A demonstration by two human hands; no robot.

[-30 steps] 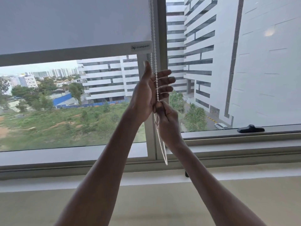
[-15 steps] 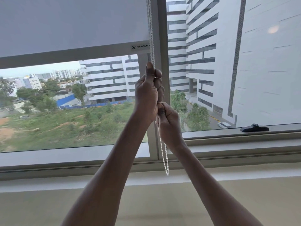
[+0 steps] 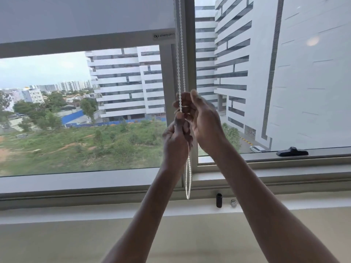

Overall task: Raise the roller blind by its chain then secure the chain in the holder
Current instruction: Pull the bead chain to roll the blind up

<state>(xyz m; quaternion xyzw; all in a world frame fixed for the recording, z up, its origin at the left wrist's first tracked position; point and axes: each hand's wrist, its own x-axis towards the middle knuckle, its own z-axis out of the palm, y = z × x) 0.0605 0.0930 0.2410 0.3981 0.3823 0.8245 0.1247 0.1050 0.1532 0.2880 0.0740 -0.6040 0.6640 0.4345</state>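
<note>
The grey roller blind [image 3: 85, 16] covers the top of the left window pane, and its bottom bar [image 3: 76, 44] sits high. A white beaded chain [image 3: 180, 54] hangs along the window post, and its loop ends near the sill [image 3: 188, 194]. My left hand [image 3: 175, 143] is the lower one, closed around the chain with the thumb pressed on the beads. My right hand [image 3: 204, 120] is above and to the right, with its fingers curled around the chain at about the post's mid height.
A small black cylinder [image 3: 219, 200] and a small silver piece [image 3: 233, 203] stand on the sill right of the chain loop. A black window handle [image 3: 292, 151] lies on the right pane's frame. Below the sill is a cream wall.
The hands have swapped places: my left hand came down the chain and my right hand went up to grip above it. The blind's bottom bar sits a little higher on the window.
</note>
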